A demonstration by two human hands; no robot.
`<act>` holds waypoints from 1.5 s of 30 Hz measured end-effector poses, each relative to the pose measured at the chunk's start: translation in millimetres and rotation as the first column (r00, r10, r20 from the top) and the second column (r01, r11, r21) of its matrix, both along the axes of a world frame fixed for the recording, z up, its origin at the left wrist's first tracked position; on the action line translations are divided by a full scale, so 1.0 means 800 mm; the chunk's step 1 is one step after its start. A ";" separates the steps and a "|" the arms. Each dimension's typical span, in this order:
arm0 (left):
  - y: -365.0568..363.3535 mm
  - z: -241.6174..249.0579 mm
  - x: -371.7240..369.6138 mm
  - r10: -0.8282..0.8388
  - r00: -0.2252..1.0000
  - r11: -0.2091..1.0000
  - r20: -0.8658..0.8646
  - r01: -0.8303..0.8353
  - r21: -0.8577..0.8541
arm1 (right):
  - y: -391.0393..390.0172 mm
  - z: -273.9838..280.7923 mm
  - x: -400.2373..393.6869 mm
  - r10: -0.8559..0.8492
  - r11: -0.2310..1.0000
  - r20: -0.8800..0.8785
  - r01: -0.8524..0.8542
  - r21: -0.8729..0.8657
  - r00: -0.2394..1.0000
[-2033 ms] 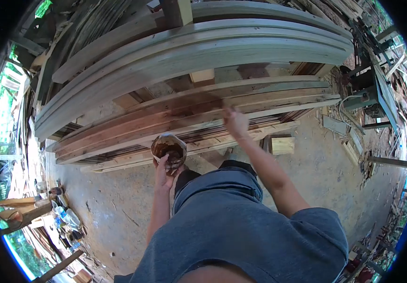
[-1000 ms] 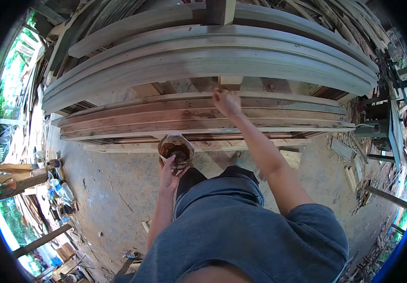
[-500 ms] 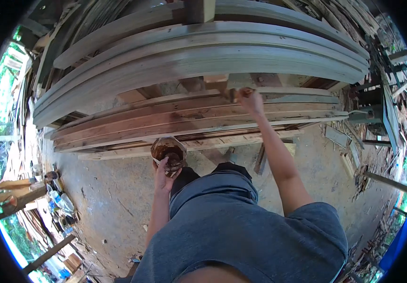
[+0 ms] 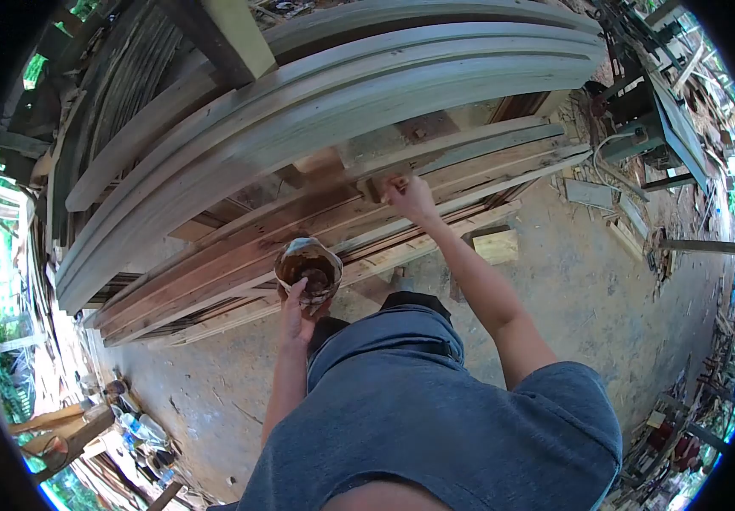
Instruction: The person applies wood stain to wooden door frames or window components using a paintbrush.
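Observation:
My left hand (image 4: 296, 317) grips a pale-rimmed container (image 4: 331, 271) with dark brown liquid inside, its thumb hooked over the near rim. My right hand (image 4: 413, 203) is closed around a paintbrush (image 4: 375, 188), whose bristles are right at the surface of a long wooden frame (image 4: 461, 177). Part of this frame, to the left of the brush, looks a darker reddish brown than the paler wood to its right. The container is held just in front of the frame's near edge.
Beyond the frame, long pale boards (image 4: 333, 111) lie side by side, with a wooden post (image 4: 235, 38) rising behind them. A green-grey machine (image 4: 640, 132) stands at the right. Wood scraps (image 4: 631, 238) and bottles (image 4: 144, 428) lie on the concrete floor (image 4: 555, 298).
The view has turned, so the boards now slope up toward the right. My right hand with the paintbrush has shifted left and nearer to the container. My left hand keeps its hold.

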State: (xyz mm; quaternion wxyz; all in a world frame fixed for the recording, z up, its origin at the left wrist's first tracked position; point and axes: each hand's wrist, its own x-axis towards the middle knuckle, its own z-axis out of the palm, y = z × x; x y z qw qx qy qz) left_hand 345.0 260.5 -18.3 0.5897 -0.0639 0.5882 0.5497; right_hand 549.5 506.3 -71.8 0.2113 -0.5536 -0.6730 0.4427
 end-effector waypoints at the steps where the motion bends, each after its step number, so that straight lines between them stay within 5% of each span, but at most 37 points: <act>1: 0.003 0.002 0.005 -0.001 1.000 1.000 0.000 0.001 0.002 | 0.012 -0.019 0.014 -0.001 1.000 0.000 0.001 0.002 1.000; 3: 0.010 0.006 0.020 0.025 1.000 1.000 -0.016 -0.024 0.014 | 0.056 -0.071 0.073 -0.047 0.993 0.130 0.032 0.112 0.990; 5: 0.010 -0.005 0.028 0.026 1.000 0.999 0.001 -0.026 0.037 | 0.091 -0.090 0.132 -0.162 0.983 -0.008 0.162 0.091 0.987; 10: -0.001 -0.024 0.058 0.064 0.998 0.998 -0.012 -0.064 -0.013 | 0.122 -0.015 0.221 -0.376 0.917 0.330 0.296 0.268 0.866; 12: -0.006 -0.039 0.062 0.030 0.994 0.999 0.103 -0.032 0.020 | 0.122 -0.003 0.234 -0.425 0.794 0.467 0.072 0.603 0.776; 15: -0.003 -0.033 0.085 0.047 0.996 0.999 0.070 -0.046 -0.020 | 0.096 -0.003 0.215 -0.351 0.824 0.588 -0.058 0.564 0.729; 17: 0.003 -0.025 0.093 0.016 0.998 1.000 0.065 -0.015 -0.005 | 0.065 -0.001 0.179 -0.177 0.913 0.684 -0.141 0.383 0.708; 22: 0.012 -0.018 0.087 -0.035 0.998 0.999 0.050 0.036 -0.024 | -0.020 0.000 0.077 -0.003 0.902 0.230 -0.097 0.421 0.973; 26: 0.028 -0.010 0.079 -0.079 0.996 0.996 0.032 0.080 -0.038 | -0.030 0.001 0.069 -0.035 0.997 0.039 0.032 0.067 0.999; 28: 0.034 -0.010 0.077 -0.085 0.996 0.996 0.036 0.086 -0.014 | -0.019 -0.065 0.092 -0.126 0.990 -0.133 0.116 -0.082 0.983; 30: 0.037 0.002 0.074 -0.124 0.992 0.992 0.006 0.124 0.020 | -0.011 -0.050 0.144 -0.245 0.962 -0.069 0.234 -0.140 0.967; 33: 0.030 -0.011 0.062 -0.088 0.995 0.996 0.050 0.089 -0.019 | 0.013 -0.082 0.229 -0.423 0.894 0.157 0.384 0.231 0.892; 36: 0.019 -0.018 0.062 -0.129 0.990 0.991 0.061 0.132 -0.032 | 0.019 -0.053 0.270 -0.475 0.877 0.362 0.465 0.120 0.802; 38: 0.014 -0.022 0.057 -0.171 0.983 0.984 0.069 0.174 -0.040 | 0.008 -0.011 0.246 -0.628 0.754 0.333 0.442 0.486 0.704; 42: 0.006 -0.035 0.061 -0.250 0.967 0.965 0.041 0.252 -0.076 | -0.034 0.004 0.181 -0.278 0.906 0.206 0.184 0.382 0.938; 45: 0.019 -0.031 0.069 -0.244 0.969 0.967 -0.026 0.242 -0.080 | -0.048 -0.010 0.143 -0.156 0.950 0.132 0.112 0.291 0.979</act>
